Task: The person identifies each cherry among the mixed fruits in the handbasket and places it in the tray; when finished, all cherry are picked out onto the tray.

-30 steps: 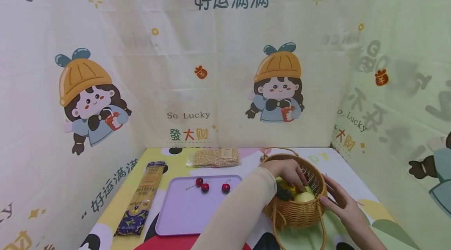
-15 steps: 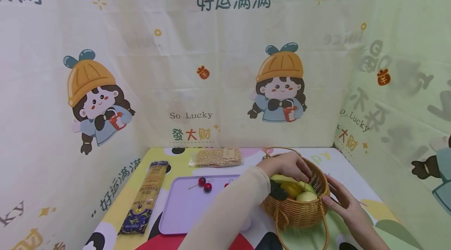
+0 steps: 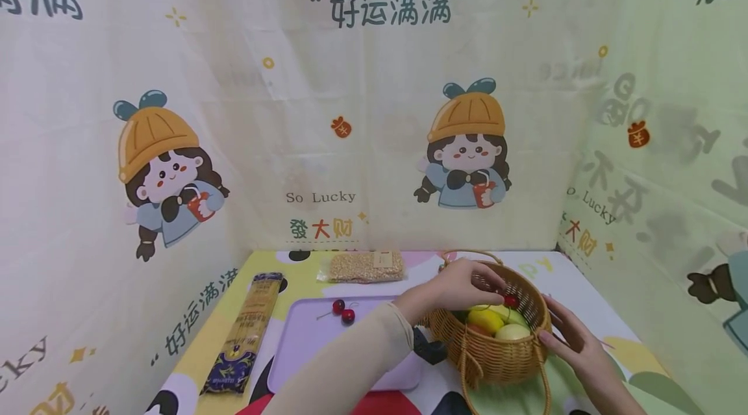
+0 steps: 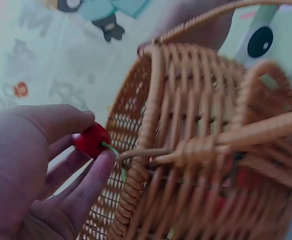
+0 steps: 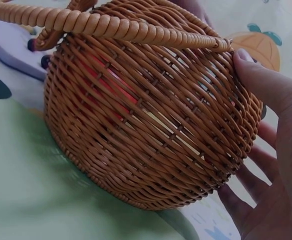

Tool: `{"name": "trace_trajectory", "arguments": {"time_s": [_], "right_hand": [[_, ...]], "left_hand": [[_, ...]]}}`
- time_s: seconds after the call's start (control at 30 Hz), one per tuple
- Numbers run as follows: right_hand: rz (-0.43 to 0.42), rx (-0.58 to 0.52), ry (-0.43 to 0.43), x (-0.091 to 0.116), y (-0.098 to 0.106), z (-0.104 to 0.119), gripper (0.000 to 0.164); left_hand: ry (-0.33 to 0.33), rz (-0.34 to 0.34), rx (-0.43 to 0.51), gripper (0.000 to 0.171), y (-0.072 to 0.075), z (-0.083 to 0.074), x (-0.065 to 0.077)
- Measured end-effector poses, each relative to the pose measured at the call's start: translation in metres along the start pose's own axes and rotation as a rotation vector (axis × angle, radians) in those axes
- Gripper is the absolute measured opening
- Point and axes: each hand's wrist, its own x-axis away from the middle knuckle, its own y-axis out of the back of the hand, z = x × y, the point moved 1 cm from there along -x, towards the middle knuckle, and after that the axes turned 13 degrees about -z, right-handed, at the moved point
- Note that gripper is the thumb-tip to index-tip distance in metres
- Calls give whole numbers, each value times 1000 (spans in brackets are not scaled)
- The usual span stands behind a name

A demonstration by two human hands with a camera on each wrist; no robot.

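Left fingers pinch cherry, stem toward basket

Behind the left hand, a sleeve partly hides the tray; beside the right hand, a basket handle is cut off.

Head view gazed forward, down across tabletop; both wrist views sat tight, sharing wicker basket!

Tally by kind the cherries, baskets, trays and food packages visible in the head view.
Purple tray: 1
Wicker basket: 1
Spaghetti package: 1
Grain bag: 1
Visible cherries: 3 (two on the tray, one in the left hand)
Total: 7
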Motion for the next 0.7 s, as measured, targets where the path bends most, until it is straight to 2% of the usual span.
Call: {"name": "trace_trajectory", "arguments": {"time_s": [0.1, 0.23, 0.37, 0.53, 0.7], "right_hand": [[0, 0, -2, 1, -1, -2, 70], [-9, 1, -5, 2, -2, -3, 70], [-17, 4, -4, 2, -2, -3, 70], [-21, -4, 5, 3, 0, -1, 70], [-15, -25, 1, 2, 0, -1, 70]], "left_hand": [[-5, -13, 62, 24, 5, -1, 18], [-35, -38, 196, 28, 13, -2, 41], [-58, -95, 306, 28, 23, 0, 66], [-56, -195, 341, 26, 40, 8, 90], [-1, -262, 362, 27, 58, 23, 107]]}}
